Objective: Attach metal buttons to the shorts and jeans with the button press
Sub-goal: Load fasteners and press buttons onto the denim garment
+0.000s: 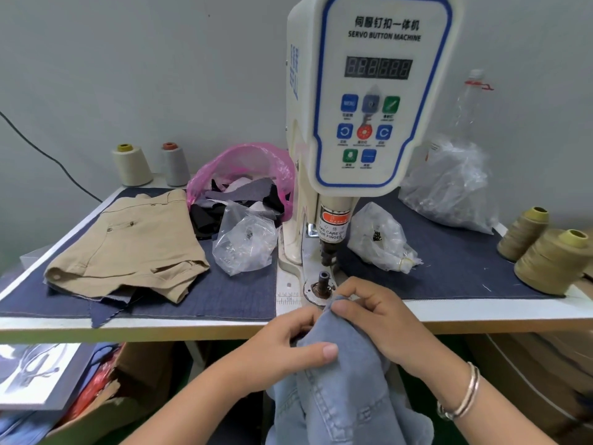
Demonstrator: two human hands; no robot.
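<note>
Now your left hand (290,343) and right hand (373,319) are both pinching jeans (340,390) at bench (481,311) edge, just below press (369,123) die (322,282).

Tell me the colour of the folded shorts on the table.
Tan shorts, head view.

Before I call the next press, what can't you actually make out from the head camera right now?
- Whether a button sits in the jeans: the left hand and right hand bunch the denim over that spot in their grip.
- The counter on the machine display: digits too blurred to read.
- Contents of the clear bag left of the press: too small, plastic glare.
- The lower part of the jeans: cut off by the bottom edge.
</note>
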